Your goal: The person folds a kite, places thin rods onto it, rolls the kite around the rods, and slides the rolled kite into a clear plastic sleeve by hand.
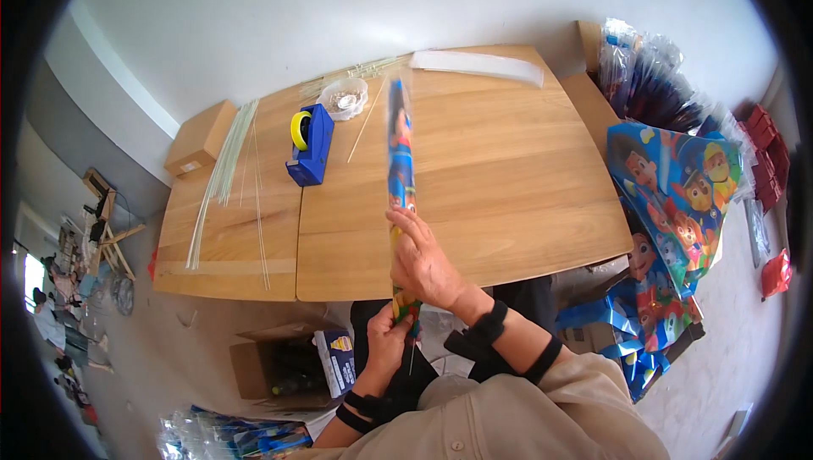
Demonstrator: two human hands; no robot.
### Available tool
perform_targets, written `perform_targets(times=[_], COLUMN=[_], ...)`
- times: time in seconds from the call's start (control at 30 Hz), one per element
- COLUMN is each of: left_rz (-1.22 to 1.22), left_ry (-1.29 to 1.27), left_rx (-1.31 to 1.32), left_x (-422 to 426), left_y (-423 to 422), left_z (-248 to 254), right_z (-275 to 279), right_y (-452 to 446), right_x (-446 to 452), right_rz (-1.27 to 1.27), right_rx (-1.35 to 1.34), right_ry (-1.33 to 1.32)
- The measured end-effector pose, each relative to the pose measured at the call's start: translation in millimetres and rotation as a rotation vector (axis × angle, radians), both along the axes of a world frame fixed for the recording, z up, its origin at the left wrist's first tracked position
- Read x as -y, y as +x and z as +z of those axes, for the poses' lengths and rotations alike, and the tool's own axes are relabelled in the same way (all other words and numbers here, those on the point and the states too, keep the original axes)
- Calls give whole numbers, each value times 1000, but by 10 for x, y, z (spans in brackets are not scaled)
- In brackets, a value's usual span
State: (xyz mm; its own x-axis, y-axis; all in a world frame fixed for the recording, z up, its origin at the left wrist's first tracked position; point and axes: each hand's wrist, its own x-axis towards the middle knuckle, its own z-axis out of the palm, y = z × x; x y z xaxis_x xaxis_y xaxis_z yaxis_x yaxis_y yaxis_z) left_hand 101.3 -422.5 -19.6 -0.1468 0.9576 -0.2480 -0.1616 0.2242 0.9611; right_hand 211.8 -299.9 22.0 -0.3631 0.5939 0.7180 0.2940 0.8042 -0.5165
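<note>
A rolled kite (401, 151) with a blue, red and yellow cartoon print stands upright before me, its far end reaching over the wooden table. What looks like a clear plastic sleeve covers its upper part, blurred by motion. My right hand (423, 264) is closed round the middle of the roll, just beyond the table's front edge. Lower down, my left hand (385, 346) grips the bottom end close to my lap. A thin rod end (412, 357) pokes out below that hand.
The wooden table (508, 181) bears a blue tape dispenser (312, 147), thin pale rods (222, 172), a plastic bowl (344, 99) and a white strip (478, 66). Printed kite sheets (677, 198) hang at the right beside bagged rolls (652, 71). An open carton (288, 367) sits below.
</note>
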Motion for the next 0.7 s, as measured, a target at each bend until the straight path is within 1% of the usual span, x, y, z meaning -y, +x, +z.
perform_targets(times=[0.03, 0.1, 0.13, 0.2, 0.23, 0.3, 0.33, 0.37, 0.43, 0.5, 0.57, 0.6, 0.67, 0.7], left_rz=[-1, 10, 12, 81, 85, 46, -10, -9, -15, -56, -182, -181, -334, -332], left_ry=[6, 109, 111, 27, 27, -265, -323, -322, -407, -437, -460, -459, -403, -403], left_rx=[1, 31, 31, 84, 85, 279, 366, 366, 530, 535, 425, 422, 259, 258], left_x=[-21, -53, -87, -159, -177, -232, -213, -151, -15, 164, 333, 391, 471, 493], left_y=[15, 38, 58, 86, 82, 51, -10, -23, -42, -153, -210, -241, -277, -268], left_z=[28, 62, 64, 13, -75, -368, -553, -533, -430, -407, -262, -236, -186, -146], right_z=[117, 242, 171, -143, -345, -688, -807, -880, -979, -964, -933, -922, -902, -896], right_y=[29, 101, 118, 125, 119, 110, 122, 136, 155, 156, 158, 158, 155, 156], right_x=[60, 182, 198, 182, 153, 122, 149, 168, 184, 188, 177, 167, 155, 153], right_rz=[-1, -5, -3, -91, -87, -77, -87, -85, -126, -120, -117, -116, -112, -128], right_rx=[1, 107, 107, 260, 261, 261, 216, 216, 266, 270, 272, 289, 306, 310], right_ry=[6, 48, 50, 23, 24, -116, -146, -144, -112, -117, -119, -118, -117, -94])
